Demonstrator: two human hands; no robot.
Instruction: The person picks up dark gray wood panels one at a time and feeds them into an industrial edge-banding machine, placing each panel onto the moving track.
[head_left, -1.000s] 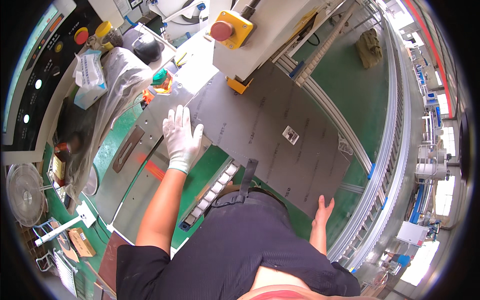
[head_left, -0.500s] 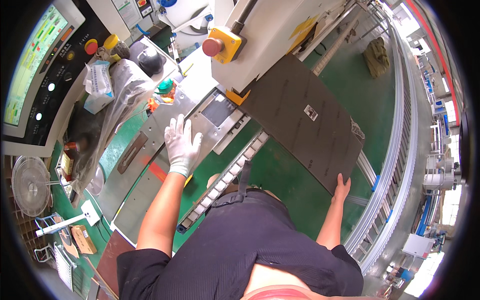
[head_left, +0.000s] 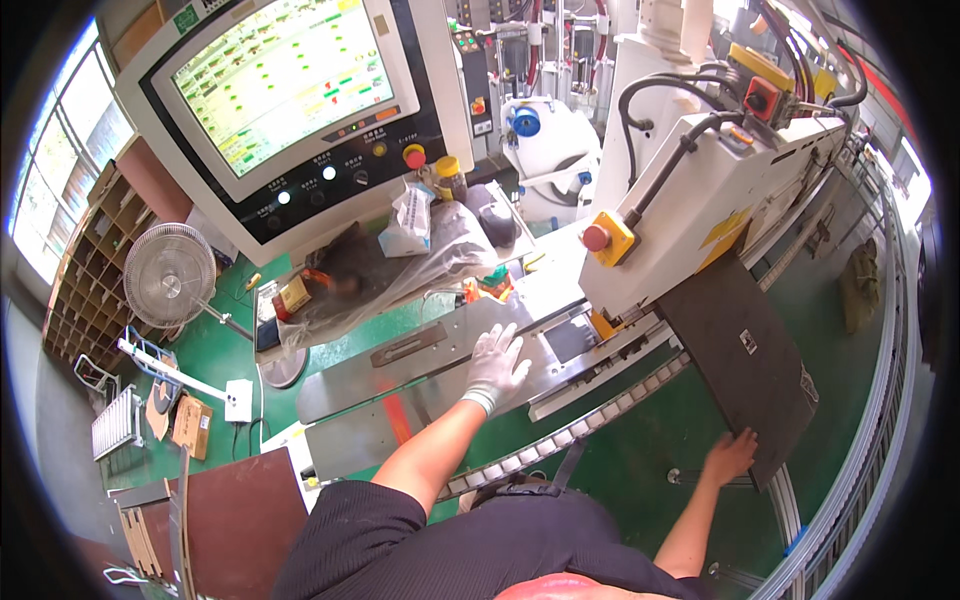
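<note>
My left hand [head_left: 497, 363], in a white glove, lies palm down with fingers spread on the metal bed [head_left: 440, 385] of a machine. My right hand [head_left: 730, 458] is bare. Its fingers reach over the near-left edge of a long dark brown panel [head_left: 748, 375], close to the panel's near corner. They look stretched out rather than wrapped round it. The panel's far end goes under the white machine head [head_left: 665, 230]. A small printed label [head_left: 748, 342] sits on its top face.
A control cabinet with a lit screen [head_left: 285, 85] stands at far left. On the machine head is a red stop button [head_left: 596, 238]. A roller track [head_left: 590, 420] runs before my body, and a curved metal conveyor rail [head_left: 880, 440] lies right. A fan [head_left: 170, 275] stands left.
The view has swung left, bringing the screen and fan further in. My right hand has shifted from the panel's near end to its near-left edge. My left hand stays flat on the metal bed.
</note>
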